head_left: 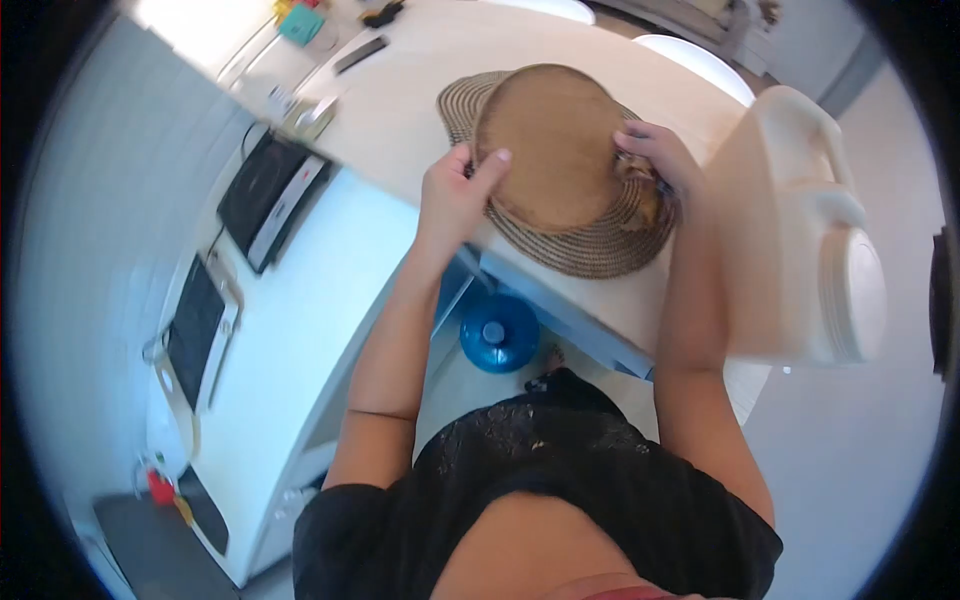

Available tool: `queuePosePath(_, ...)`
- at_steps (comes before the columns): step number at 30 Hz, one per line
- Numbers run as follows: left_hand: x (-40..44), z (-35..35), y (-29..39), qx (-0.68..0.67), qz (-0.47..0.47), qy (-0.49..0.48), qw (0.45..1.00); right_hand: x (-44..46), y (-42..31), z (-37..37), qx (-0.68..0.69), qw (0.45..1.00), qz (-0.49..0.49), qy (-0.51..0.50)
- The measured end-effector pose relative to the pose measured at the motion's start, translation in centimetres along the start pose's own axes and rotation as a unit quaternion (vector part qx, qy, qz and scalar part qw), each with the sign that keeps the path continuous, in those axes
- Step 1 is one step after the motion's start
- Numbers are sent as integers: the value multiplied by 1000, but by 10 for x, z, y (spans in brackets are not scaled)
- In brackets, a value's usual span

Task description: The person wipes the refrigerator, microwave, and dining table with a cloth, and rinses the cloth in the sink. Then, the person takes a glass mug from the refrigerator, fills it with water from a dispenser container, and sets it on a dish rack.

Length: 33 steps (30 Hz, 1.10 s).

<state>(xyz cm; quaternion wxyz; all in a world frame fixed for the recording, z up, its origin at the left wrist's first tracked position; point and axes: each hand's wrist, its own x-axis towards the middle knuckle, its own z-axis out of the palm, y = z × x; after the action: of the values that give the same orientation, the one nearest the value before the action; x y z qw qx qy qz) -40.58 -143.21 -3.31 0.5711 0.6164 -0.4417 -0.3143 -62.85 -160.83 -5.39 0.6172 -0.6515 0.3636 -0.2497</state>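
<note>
A sun hat with a wavy, striped woven brim and a plain brown oval middle is in front of me, over the pale table. What looks like a brown bow or band shows at its right side. My left hand pinches the left edge of the brown oval, thumb on top and fingers underneath. On the opposite side, my right hand is closed on the hat's right edge near the bow. The fingers beneath the hat are hidden.
A large cream jug with a white cap stands close to my right arm. Left, a white counter holds two black cooktops. A remote lies on the table. Below stands a blue water bottle; white chairs are beyond.
</note>
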Motion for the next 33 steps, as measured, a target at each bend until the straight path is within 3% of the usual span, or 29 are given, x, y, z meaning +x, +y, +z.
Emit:
queuePosePath(2,-88,-36,31,222,124,45,966,-57,-20,38,-46,997,-49,47)
queuePosePath(3,-128,-50,50,360,218,41,906,-70,-23,43,-54,997,-47,31)
queuePosePath(5,-189,-82,69,425,238,-37,873,-90,-24,45,-49,991,-44,118)
queuePosePath(6,-214,-97,68,424,231,-31,875,-95,-21,47,-53,992,-43,109)
queuePosePath(9,-282,-137,46,448,175,-77,874,-109,9,63,-22,992,-49,116)
queuePosePath(11,-319,-152,22,536,57,-48,841,-116,16,75,-45,997,-17,64)
queuePosePath(14,-365,-148,4,530,57,-36,845,-122,4,100,56,998,-27,-3)
queuePosePath(16,-400,-157,-42,525,4,-71,848,-109,10,114,12,998,-52,-41)
queuePosePath(18,-412,-171,-64,529,-33,-102,842,-92,3,134,-76,996,-54,-17)
queuePosePath(19,-420,-172,-68,552,-66,-93,826,-76,4,136,-97,987,-125,17)
queuePosePath(20,-431,-168,-74,569,-103,-87,811,-67,-4,143,-102,987,-124,11)
queuePosePath(21,-438,-173,-84,572,-117,-75,809,-55,-14,149,-133,971,-182,78)
queuePosePath(22,-445,-175,-93,569,-118,-69,811,-39,-29,157,-161,946,-243,144)
queuePosePath(24,-461,-178,-108,604,-219,-31,766,1,-54,168,-274,873,-348,203)
queuePosePath(28,-484,-170,-138,603,-268,-27,751,105,-89,208,-300,816,-433,240)
queuePosePath(30,-485,-159,-144,595,-288,-26,750,145,-96,238,-273,835,-437,191)
queuePosePath(32,-489,-149,-154,585,-311,-27,749,160,-102,265,-166,935,-313,1)
queuePosePath(33,-494,-144,-161,571,-332,-14,751,183,-93,275,-180,917,-356,-35)
